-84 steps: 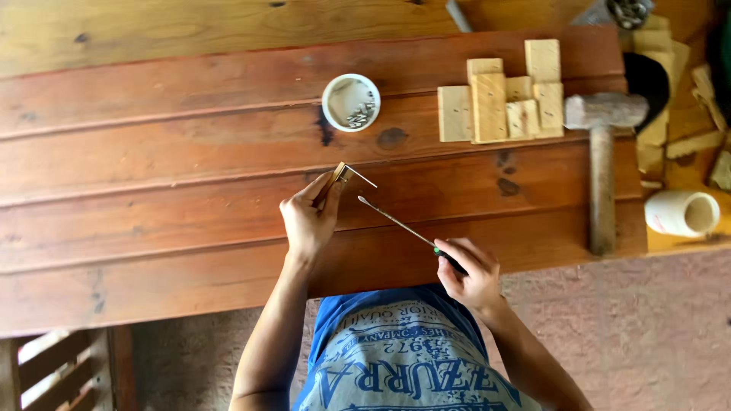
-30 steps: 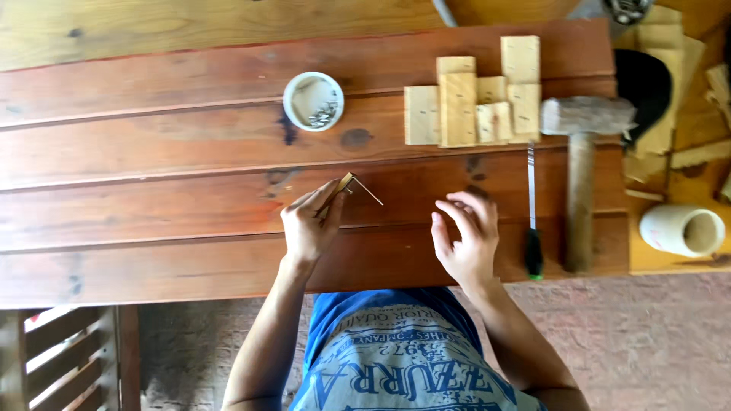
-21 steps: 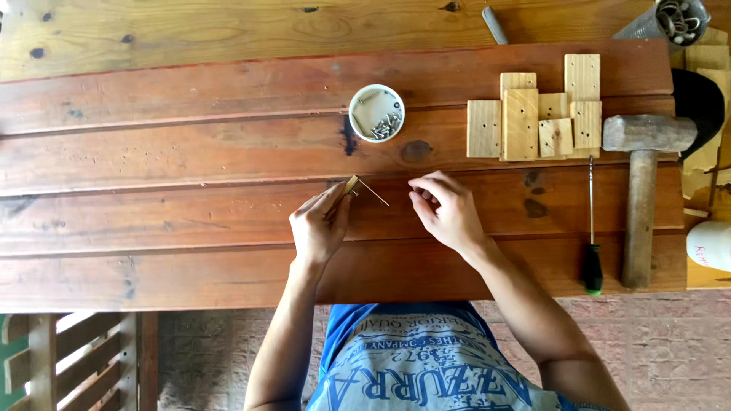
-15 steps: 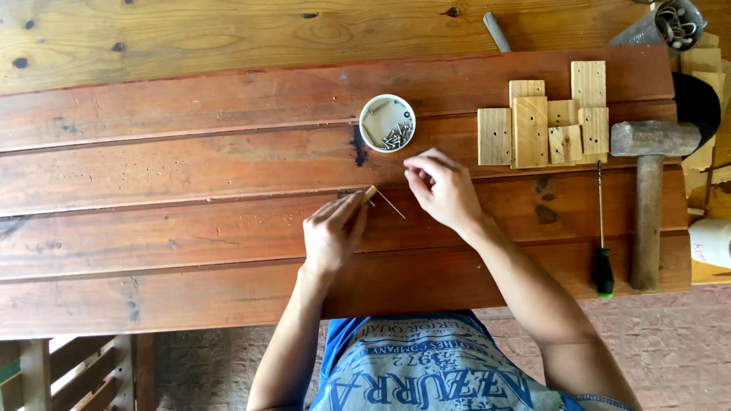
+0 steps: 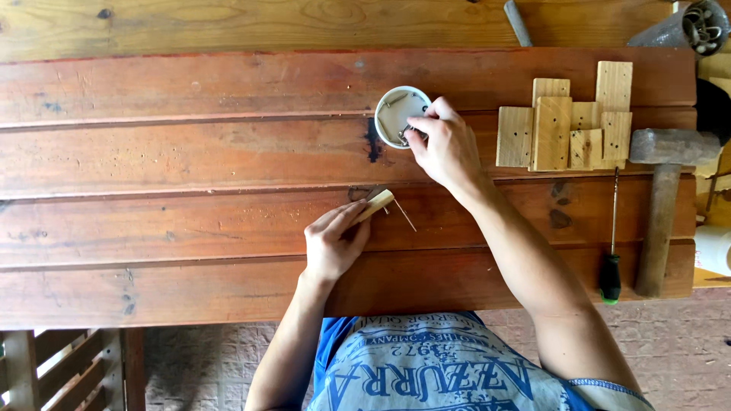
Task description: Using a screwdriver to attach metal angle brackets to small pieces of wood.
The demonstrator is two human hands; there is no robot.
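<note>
Tabletop [image 5: 190, 152] is made of wide reddish-brown planks running left to right, with dark knots, stains and pale specks; a lighter, yellower plank [image 5: 228, 23] runs along the far edge. Left hand [image 5: 333, 242] is closed in a pinch on a small pale wood piece [image 5: 375, 204] at mid-table; a thin nail [image 5: 404, 215] sticks out beside the piece. Right hand [image 5: 445, 144] reaches into a small white cup [image 5: 397, 116] holding small metal bits, fingers bent at the cup's rim; cannot tell whether they grip anything.

To the right of the cup, a cluster of light wooden blocks [image 5: 567, 129] lies flat, blocks touching and partly stacked. Near the right edge lies a hammer [image 5: 661, 190], head away from the person, handle pointing toward them. Just beside it, a thin screwdriver [image 5: 612, 236] with a dark and green handle, lying parallel. A white container [image 5: 714, 250] is cut off at the right border. Far right corner holds a grey metal object [image 5: 685, 27], blurred.

Below the tabletop: patterned paved floor [image 5: 670, 358] and wooden slats [image 5: 61, 373] at lower left. The person wears a blue printed shirt [image 5: 434, 373].
</note>
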